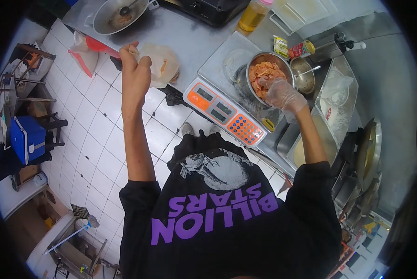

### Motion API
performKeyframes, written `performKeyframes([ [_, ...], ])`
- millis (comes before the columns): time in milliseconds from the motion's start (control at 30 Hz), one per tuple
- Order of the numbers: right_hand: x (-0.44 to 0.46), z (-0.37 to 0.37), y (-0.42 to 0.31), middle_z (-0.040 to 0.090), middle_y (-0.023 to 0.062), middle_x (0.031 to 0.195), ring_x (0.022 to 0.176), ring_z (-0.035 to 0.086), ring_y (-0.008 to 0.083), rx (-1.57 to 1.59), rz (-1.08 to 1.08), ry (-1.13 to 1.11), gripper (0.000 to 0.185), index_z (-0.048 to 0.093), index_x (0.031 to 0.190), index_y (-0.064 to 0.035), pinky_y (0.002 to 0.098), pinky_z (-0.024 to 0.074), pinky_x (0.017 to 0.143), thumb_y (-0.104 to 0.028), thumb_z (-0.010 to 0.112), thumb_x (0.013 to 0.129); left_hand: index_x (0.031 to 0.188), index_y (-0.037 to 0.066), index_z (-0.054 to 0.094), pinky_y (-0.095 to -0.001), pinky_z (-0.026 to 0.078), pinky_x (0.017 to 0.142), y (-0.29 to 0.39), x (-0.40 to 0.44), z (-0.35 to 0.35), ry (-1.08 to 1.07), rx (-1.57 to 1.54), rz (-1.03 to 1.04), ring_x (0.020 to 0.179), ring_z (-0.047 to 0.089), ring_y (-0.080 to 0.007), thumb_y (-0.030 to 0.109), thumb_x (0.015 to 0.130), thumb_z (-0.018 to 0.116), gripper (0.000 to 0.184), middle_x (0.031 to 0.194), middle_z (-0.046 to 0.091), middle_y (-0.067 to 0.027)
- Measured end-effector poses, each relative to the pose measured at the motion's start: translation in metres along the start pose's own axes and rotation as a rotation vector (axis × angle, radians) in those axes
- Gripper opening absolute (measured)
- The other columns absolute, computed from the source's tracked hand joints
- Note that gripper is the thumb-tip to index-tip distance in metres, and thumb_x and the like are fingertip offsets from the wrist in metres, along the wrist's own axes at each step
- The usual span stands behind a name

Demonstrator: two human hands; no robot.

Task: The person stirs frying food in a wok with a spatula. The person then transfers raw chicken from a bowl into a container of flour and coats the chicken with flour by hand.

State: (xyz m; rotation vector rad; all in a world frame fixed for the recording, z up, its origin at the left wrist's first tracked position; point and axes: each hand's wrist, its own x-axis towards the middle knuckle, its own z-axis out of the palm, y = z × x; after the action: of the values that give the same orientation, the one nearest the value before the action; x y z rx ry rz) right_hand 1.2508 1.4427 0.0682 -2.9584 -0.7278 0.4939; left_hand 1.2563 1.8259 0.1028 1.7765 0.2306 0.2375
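Note:
My left hand [137,69] is closed on the edge of a clear plastic bag [153,55], which hangs open beside the counter's edge. A small amount of orange-brown food shows inside the bag. My right hand [284,95] wears a clear plastic glove and reaches into a round metal bowl [290,69]. Its fingers are bent into orange marinated meat pieces [266,70], and the fingertips are partly hidden among them. The bowl stands on the platform of a digital scale [223,110] with an orange-and-white panel.
A wok [120,17] with a ladle stands at the far left of the counter. Behind the scale are an oil bottle [255,16], a yellow packet [281,46] and a can [302,49]. A small bowl with a spoon [307,72] and a tray of white powder [336,90] lie right.

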Motion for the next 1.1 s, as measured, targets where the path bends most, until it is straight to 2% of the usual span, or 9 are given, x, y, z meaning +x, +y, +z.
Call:
performKeyframes([
  [333, 0.015, 0.069, 0.037, 0.061, 0.0185, 0.08, 0.081, 0.061, 0.0337, -0.078, -0.036, 0.209, 0.016, 0.064, 0.088, -0.0035, 0.0402, 0.0491, 0.074, -0.01, 0.054, 0.077, 0.118, -0.002, 0.032, -0.0364, 0.036, 0.097, -0.001, 0.002, 0.003, -0.021, -0.033, -0.018, 0.116, 0.045, -0.032, 0.008, 0.078, 0.044, 0.043, 0.135, 0.038, -0.0221],
  [533, 0.012, 0.036, 0.042, 0.063, 0.0159, 0.079, 0.076, 0.062, 0.0292, 0.017, 0.058, 0.373, 0.011, 0.062, 0.08, -0.0022, 0.0373, 0.049, 0.071, -0.007, 0.052, 0.081, 0.119, -0.003, 0.033, -0.036, 0.035, 0.098, 0.0, -0.001, 0.0, -0.02, -0.031, -0.01, 0.116, 0.045, -0.0318, 0.009, 0.078, 0.043, 0.044, 0.135, 0.038, -0.0213],
  [633, 0.003, -0.001, 0.038, 0.064, 0.0092, 0.074, 0.068, 0.063, 0.0192, 0.203, 0.321, 0.288, 0.003, 0.059, 0.078, -0.0033, 0.0321, 0.0508, 0.061, -0.004, 0.056, 0.077, 0.122, -0.003, 0.033, -0.0357, 0.034, 0.099, -0.003, -0.001, 0.0, -0.033, -0.031, -0.016, 0.117, 0.044, -0.0314, 0.009, 0.078, 0.043, 0.046, 0.135, 0.039, -0.0205],
  [700, -0.016, -0.046, 0.013, 0.061, 0.0018, 0.072, 0.062, 0.059, 0.0098, 0.944, 0.238, 0.343, 0.007, 0.056, 0.079, -0.0061, 0.0243, 0.0483, 0.048, -0.002, 0.059, 0.074, 0.122, -0.002, 0.034, -0.0353, 0.034, 0.099, -0.004, 0.0, 0.001, -0.025, -0.072, -0.019, 0.117, 0.044, -0.0305, 0.008, 0.078, 0.043, 0.046, 0.134, 0.04, -0.0206],
  [733, -0.019, -0.055, 0.015, 0.061, 0.0018, 0.072, 0.062, 0.059, 0.0098, 0.946, 0.239, 0.343, 0.007, 0.056, 0.079, -0.0061, 0.0243, 0.0483, 0.048, -0.002, 0.059, 0.074, 0.122, -0.002, 0.034, -0.0353, 0.034, 0.099, -0.004, 0.0, 0.002, -0.026, -0.071, -0.02, 0.117, 0.044, -0.0305, 0.008, 0.078, 0.043, 0.046, 0.134, 0.04, -0.0206],
  [800, -0.023, -0.07, 0.02, 0.062, 0.0062, 0.091, 0.08, 0.059, 0.011, 0.996, 0.199, 0.248, 0.022, 0.059, 0.091, -0.0022, 0.024, 0.0465, 0.068, -0.02, 0.063, 0.078, 0.121, -0.002, 0.034, -0.0351, 0.033, 0.1, -0.005, 0.0, 0.003, -0.02, -0.079, -0.018, 0.117, 0.044, -0.0296, 0.006, 0.078, 0.044, 0.045, 0.132, 0.041, -0.0204],
  [867, -0.024, -0.076, 0.005, 0.063, 0.0063, 0.09, 0.082, 0.06, 0.0112, 1.05, 0.199, 0.304, 0.018, 0.058, 0.088, -0.0018, 0.023, 0.0463, 0.069, -0.016, 0.062, 0.078, 0.121, -0.002, 0.034, -0.0351, 0.033, 0.1, -0.006, 0.0, 0.001, -0.024, -0.066, -0.007, 0.117, 0.044, -0.0297, 0.006, 0.078, 0.044, 0.044, 0.131, 0.041, -0.0202],
  [933, -0.02, -0.076, 0.001, 0.058, 0.0004, 0.075, 0.051, 0.054, 0.0054, 1.053, 0.252, 0.386, 0.013, 0.054, 0.083, -0.0069, 0.0184, 0.0439, 0.04, -0.002, 0.06, 0.073, 0.12, -0.001, 0.035, -0.035, 0.033, 0.1, -0.007, 0.0, 0.001, -0.029, -0.055, 0.005, 0.117, 0.044, -0.0297, 0.005, 0.078, 0.044, 0.044, 0.131, 0.041, -0.0199],
  [1100, -0.017, -0.074, 0.009, 0.057, -0.0005, 0.076, 0.059, 0.051, 0.0046, 1.122, 0.315, 0.362, 0.015, 0.054, 0.083, -0.0071, 0.0188, 0.0394, 0.048, 0.0, 0.061, 0.072, 0.119, -0.002, 0.035, -0.0348, 0.032, 0.101, -0.006, -0.001, 0.001, -0.029, -0.072, 0.025, 0.117, 0.044, -0.0297, 0.005, 0.078, 0.044, 0.043, 0.129, 0.042, -0.0207],
])
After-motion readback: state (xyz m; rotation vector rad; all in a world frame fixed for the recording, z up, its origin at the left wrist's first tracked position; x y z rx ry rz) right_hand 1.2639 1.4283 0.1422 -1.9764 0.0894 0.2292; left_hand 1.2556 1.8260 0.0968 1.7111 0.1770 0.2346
